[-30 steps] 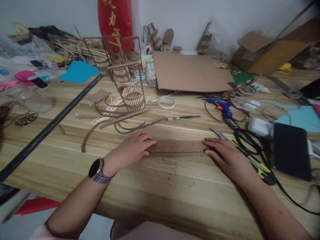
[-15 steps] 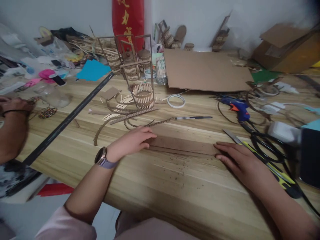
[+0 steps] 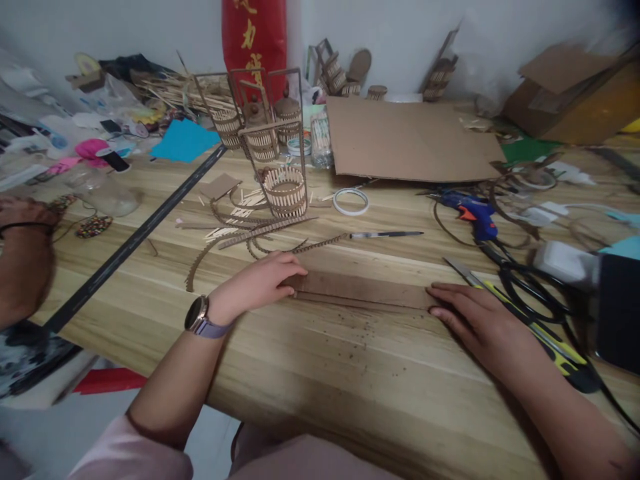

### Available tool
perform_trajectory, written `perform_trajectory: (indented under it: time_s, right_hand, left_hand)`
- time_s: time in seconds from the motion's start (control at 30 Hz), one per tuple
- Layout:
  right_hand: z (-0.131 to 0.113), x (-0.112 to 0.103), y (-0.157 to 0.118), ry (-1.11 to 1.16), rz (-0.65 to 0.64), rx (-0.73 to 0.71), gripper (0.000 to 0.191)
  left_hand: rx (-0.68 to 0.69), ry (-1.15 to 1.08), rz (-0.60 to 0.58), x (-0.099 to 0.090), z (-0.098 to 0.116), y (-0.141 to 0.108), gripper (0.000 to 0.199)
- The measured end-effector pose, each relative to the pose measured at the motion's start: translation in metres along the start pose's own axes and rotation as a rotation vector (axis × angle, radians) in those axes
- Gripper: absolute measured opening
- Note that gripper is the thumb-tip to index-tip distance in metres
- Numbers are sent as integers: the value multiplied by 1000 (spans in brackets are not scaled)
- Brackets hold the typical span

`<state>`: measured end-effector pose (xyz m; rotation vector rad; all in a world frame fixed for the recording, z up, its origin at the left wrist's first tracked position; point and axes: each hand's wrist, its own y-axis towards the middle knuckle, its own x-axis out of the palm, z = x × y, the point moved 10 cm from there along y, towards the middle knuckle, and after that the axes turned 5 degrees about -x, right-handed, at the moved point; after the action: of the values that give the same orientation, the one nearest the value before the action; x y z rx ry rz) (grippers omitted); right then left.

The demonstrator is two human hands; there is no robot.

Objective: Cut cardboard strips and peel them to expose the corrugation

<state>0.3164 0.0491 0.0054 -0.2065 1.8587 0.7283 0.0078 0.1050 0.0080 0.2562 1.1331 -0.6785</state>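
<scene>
A long strip of brown cardboard lies low along the wooden table in front of me. My left hand grips its left end, thumb at the near edge and fingers over the top. At the right end my right hand has its thumb and fingers closed on the corner. Dark crumbs are scattered on the wood just below the strip. Beyond my left hand lie curled notched cardboard strips and a pen. A yellow utility knife sits beside my right hand.
A small stick basket with a tall handle stands behind the strips. Farther back is a large cardboard sheet. On the right are a blue glue gun, scissors and a dark tablet. Another person's hand rests at far left.
Both hands keep their hold on the ends of the cardboard strip. The whole view has shifted very slightly; nothing else visibly moved.
</scene>
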Motion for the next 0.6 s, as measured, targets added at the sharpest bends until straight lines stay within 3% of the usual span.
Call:
perform_trajectory:
  time_s: [0.33, 0.6]
  right_hand:
    - [-3, -1, -1, -11, 36, -5, 32]
    - [11, 3, -6, 69, -51, 48, 33]
  left_hand:
    - [-13, -6, -16, -1, 2, 0, 36]
    - [8, -35, 8, -1, 0, 0, 35]
